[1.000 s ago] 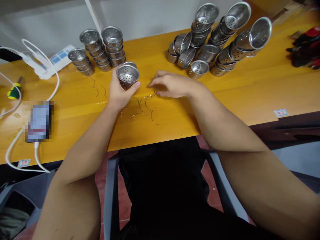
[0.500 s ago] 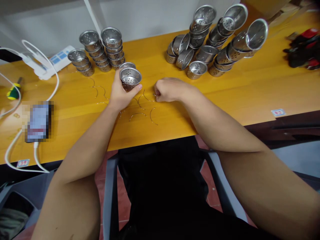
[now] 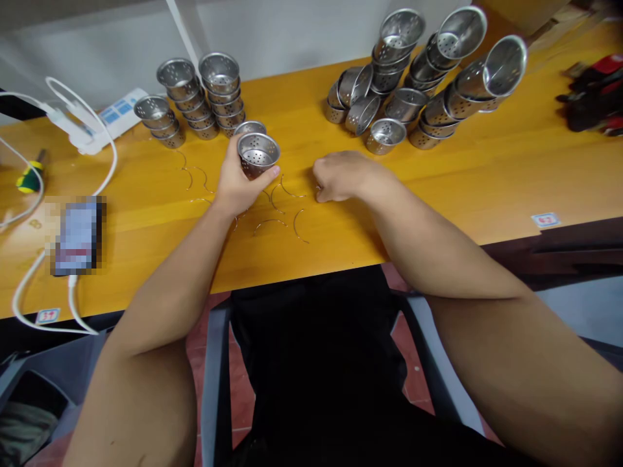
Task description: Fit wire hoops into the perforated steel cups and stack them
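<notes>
A small perforated metal cup (image 3: 258,152) is gripped in my left hand (image 3: 237,178), tilted with its mouth towards me. Just behind it the rim of another perforated cup (image 3: 255,127) shows; whether it stands on the table or touches the hand is hidden. My right hand (image 3: 341,176) is closed in a pinch low over the table, to the right of the cup. A tiny glint shows at its fingertips, too small to name. Several thin curved wires (image 3: 270,222) lie on the yellow table (image 3: 341,243) between and around my hands.
Stacks of perforated cups (image 3: 222,97) stand at back left, with taller leaning stacks (image 3: 440,97) and loose cups (image 3: 386,135) at back right. On the left are a power strip (image 3: 104,123), a phone (image 3: 76,237) with white cables and a screwdriver (image 3: 30,176). Black-and-red tools (image 3: 596,97) lie far right.
My right hand has drawn slightly to the right, away from the curved wires. My left hand still holds the cup in nearly the same place.
</notes>
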Motion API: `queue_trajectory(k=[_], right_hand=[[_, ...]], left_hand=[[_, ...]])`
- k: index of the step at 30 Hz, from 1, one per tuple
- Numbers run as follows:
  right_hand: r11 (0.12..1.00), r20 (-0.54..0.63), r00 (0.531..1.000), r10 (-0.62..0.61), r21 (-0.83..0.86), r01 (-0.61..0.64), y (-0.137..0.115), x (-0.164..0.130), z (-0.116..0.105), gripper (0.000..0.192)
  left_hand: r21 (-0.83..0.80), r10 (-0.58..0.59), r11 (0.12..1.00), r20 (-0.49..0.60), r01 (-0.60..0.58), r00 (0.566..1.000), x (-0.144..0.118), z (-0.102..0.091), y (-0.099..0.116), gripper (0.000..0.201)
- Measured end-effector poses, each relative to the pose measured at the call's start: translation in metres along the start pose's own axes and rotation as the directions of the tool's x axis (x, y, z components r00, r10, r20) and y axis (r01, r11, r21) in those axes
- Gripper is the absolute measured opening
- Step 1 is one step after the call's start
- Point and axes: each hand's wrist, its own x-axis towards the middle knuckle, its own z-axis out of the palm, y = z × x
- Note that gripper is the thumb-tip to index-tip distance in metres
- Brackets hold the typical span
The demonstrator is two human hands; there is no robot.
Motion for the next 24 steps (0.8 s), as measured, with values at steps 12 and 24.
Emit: queue_trajectory(k=[12, 24], right_hand=[[0.983, -0.18, 0.983, -0.033, 0.169, 0.064, -0.003, 0.002, 0.003, 0.029], [0.705, -0.384, 0.918, 0.099, 0.678, 0.208, 0.012, 0.028, 0.017, 0.042]], left_hand=[[0.028, 0.002, 1.0, 0.012, -0.003, 1.0, 0.001, -0.003, 0.01, 0.098], [-0.047, 0.046, 0.998, 0.019, -0.045, 0.999, 0.006, -0.002, 0.027, 0.098]])
